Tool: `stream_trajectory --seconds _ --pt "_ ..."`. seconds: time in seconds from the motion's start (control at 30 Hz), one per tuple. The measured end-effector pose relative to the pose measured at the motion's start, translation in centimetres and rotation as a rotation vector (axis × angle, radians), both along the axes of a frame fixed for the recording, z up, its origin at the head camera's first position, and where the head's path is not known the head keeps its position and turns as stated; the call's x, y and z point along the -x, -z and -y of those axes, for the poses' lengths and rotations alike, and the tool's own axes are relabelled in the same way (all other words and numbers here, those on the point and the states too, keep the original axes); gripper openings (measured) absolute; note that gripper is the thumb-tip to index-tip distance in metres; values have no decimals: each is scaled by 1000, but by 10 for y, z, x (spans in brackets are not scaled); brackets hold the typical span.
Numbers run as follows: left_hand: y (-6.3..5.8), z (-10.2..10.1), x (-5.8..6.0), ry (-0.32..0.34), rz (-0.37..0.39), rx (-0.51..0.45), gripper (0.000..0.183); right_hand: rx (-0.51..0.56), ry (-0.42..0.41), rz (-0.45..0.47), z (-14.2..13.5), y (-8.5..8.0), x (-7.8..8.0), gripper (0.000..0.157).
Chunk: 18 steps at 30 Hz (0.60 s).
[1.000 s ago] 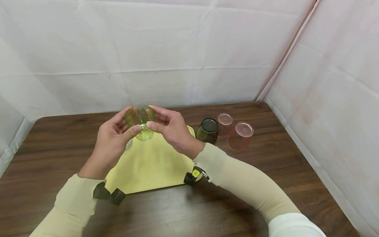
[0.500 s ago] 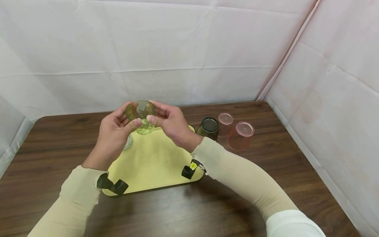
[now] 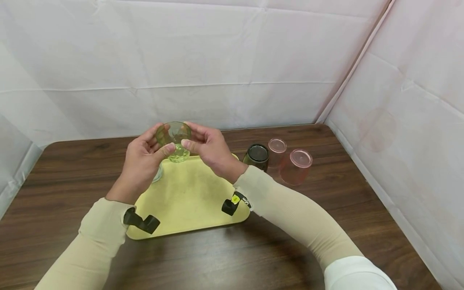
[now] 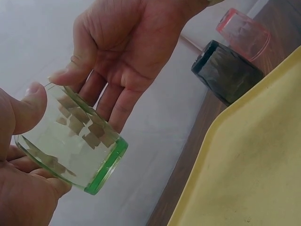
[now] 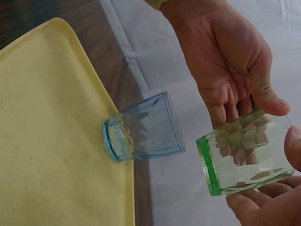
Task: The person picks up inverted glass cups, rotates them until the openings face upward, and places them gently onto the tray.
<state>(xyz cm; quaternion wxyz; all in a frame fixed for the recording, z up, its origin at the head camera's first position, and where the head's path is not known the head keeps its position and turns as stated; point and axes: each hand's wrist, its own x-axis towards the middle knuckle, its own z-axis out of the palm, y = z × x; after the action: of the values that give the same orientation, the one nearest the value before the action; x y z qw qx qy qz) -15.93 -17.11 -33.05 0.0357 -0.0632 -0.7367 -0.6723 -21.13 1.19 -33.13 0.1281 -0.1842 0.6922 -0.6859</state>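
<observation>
A clear green tumbler [image 3: 179,154] is held upright above the far side of the yellow tray [image 3: 190,201]. My left hand [image 3: 142,161] grips its left side, thumb on the near face and fingers behind. On the opposite side my right hand [image 3: 214,154] holds it the same way. In the right wrist view the tumbler's thick green base shows, with fingers visible through the faceted wall. A clear blue tumbler [image 5: 145,129] stands upright on the tray near its far left corner. From the head it is mostly hidden behind my left hand.
Right of the tray, a dark tumbler [image 3: 257,155] and two pink tumblers, the farther one [image 3: 277,151] and the nearer one [image 3: 296,167], stand upside down on the wooden table [image 3: 348,193]. White sheeting [image 3: 203,60] rises behind the table and along its right side.
Both hands have raised the green tumbler slightly and moved it a little away from me. The grip looks the same, and the other tumblers have stayed put.
</observation>
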Motion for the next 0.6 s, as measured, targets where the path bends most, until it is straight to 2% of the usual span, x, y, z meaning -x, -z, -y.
stream_trajectory --seconds 0.27,0.6 --pt "6 2 7 3 21 11 75 26 -22 12 1 6 5 55" --pt "13 2 13 17 69 22 75 -2 -16 21 0 15 11 55"
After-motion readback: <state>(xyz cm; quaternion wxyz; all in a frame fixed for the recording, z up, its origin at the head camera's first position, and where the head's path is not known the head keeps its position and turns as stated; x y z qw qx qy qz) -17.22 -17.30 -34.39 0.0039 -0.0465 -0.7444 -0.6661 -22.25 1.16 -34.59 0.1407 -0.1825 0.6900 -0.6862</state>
